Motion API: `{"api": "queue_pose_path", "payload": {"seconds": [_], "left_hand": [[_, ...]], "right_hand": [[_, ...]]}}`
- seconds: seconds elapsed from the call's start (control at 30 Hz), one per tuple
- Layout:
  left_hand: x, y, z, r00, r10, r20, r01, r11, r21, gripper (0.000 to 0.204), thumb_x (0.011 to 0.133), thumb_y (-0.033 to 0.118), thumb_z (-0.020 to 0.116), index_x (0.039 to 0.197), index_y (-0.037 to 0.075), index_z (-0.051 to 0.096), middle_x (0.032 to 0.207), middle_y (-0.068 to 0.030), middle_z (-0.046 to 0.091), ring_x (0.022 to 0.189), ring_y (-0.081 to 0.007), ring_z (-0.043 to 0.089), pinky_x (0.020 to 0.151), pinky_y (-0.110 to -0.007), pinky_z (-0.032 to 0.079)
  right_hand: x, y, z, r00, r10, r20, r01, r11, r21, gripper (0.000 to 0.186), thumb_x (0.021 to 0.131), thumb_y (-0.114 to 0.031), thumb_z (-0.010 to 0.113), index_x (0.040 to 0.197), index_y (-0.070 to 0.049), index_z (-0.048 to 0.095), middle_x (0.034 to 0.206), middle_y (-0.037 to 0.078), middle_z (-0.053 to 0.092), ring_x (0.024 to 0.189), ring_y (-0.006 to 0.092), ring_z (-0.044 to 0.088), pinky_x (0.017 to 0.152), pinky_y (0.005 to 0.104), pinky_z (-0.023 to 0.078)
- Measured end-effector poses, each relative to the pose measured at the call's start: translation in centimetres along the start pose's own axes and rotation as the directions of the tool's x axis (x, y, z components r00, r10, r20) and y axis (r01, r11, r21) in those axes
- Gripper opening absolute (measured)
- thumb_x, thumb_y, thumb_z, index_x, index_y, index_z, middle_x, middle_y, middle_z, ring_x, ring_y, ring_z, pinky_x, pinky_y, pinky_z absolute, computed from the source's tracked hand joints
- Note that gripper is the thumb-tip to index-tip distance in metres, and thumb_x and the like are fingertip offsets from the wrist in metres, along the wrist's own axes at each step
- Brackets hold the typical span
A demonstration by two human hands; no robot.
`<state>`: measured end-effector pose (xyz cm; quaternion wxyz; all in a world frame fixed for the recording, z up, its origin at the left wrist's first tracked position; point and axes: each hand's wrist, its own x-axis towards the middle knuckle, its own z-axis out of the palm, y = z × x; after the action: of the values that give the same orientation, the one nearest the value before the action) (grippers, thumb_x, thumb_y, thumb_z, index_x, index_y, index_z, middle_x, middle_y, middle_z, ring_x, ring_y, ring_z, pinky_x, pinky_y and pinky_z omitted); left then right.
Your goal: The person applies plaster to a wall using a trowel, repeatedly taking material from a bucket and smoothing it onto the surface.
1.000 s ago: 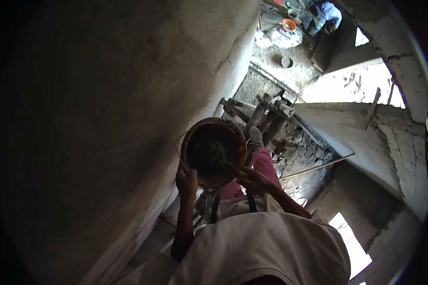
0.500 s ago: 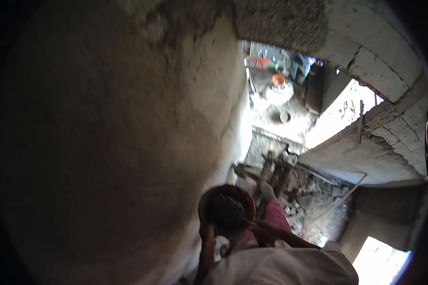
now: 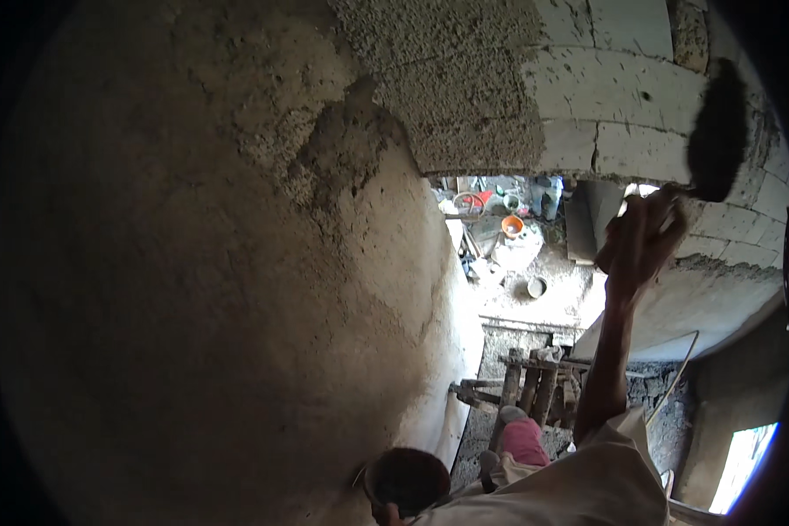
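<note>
My right hand (image 3: pixel 642 235) is raised at the right, its fingers closed around the handle of a trowel (image 3: pixel 717 131). The trowel's dark, pointed blade is tilted upward in front of the pale block wall (image 3: pixel 618 83). Low in the view, my left hand (image 3: pixel 389 514) grips the near rim of a round, dark bucket (image 3: pixel 408 480). Dark material shows inside the bucket, and most of the left hand is cut off by the lower edge. Rough grey mortar (image 3: pixel 465 105) covers the block wall left of the bare blocks.
A plastered wall (image 3: pixel 237 263) fills the left side. Beneath me stands a platform of wooden poles (image 3: pixel 535 386), with my feet on or near it. Through the opening lie an orange bucket (image 3: pixel 512 227), a grey pan (image 3: pixel 536 287) and scattered items. A thin pole (image 3: pixel 675 377) leans at the right.
My right hand has left the bucket and swung up to the right with the trowel. The bucket, held by my left hand, sits lower in view. The view has tilted up toward the block wall.
</note>
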<state>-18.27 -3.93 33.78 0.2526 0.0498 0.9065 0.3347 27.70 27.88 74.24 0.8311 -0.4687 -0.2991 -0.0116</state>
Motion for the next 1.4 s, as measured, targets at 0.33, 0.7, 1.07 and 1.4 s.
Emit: {"api": "queue_pose_path", "payload": {"seconds": [0.33, 0.7, 1.07, 1.4], "left_hand": [[-1.9, 2.3, 0.9, 0.98, 0.2, 0.014, -0.2, 0.978, 0.065, 0.052, 0.076, 0.017, 0.061, 0.127, 0.012, 0.055, 0.107, -0.0119, 0.063, 0.091, -0.0303, 0.061, 0.069, -0.043, 0.049], [-5.4, 2.7, -4.3, 0.893, 0.446, -0.055, -0.437, 0.891, 0.124, 0.052, 0.095, 0.042, 0.05, 0.142, 0.02, 0.049, 0.132, -0.0182, 0.058, 0.119, -0.0366, 0.057, 0.099, -0.045, 0.044], [-8.2, 11.3, -3.6, 0.823, 0.555, 0.123, -0.556, 0.831, -0.033, 0.051, 0.071, 0.008, 0.054, 0.121, 0.003, 0.059, 0.088, -0.023, 0.066, 0.082, -0.0417, 0.063, 0.075, -0.047, 0.048], [-9.6, 17.5, -1.9, 0.751, 0.619, 0.229, -0.615, 0.782, -0.098, 0.056, 0.068, 0.002, 0.052, 0.124, 0.004, 0.057, 0.109, -0.0218, 0.066, 0.101, -0.0389, 0.064, 0.09, -0.042, 0.048]], "right_hand": [[-16.5, 3.0, 24.1, 0.84, -0.056, 0.539, 0.187, 0.964, -0.191, 0.06, 0.092, -0.026, 0.066, 0.135, 0.001, 0.034, 0.106, 0.016, 0.062, 0.081, 0.0278, 0.063, 0.072, 0.0385, 0.053], [-32.3, -7.0, -0.5, -0.256, -0.244, 0.936, -0.556, 0.829, 0.064, 0.046, 0.096, -0.029, 0.055, 0.137, -0.01, 0.045, 0.128, 0.017, 0.057, 0.105, 0.035, 0.063, 0.087, 0.0407, 0.054], [-31.9, 8.2, -22.8, -0.564, 0.409, 0.717, 0.103, 0.897, -0.43, 0.029, 0.09, -0.026, 0.065, 0.11, -0.007, 0.058, 0.092, 0.012, 0.063, 0.079, 0.0326, 0.063, 0.068, 0.0432, 0.048], [-33.7, 7.5, -19.8, -0.811, 0.346, 0.472, -0.256, 0.516, -0.818, 0.034, 0.098, -0.031, 0.056, 0.115, -0.002, 0.05, 0.09, 0.005, 0.061, 0.058, 0.0084, 0.057, 0.044, 0.0258, 0.044]]}}
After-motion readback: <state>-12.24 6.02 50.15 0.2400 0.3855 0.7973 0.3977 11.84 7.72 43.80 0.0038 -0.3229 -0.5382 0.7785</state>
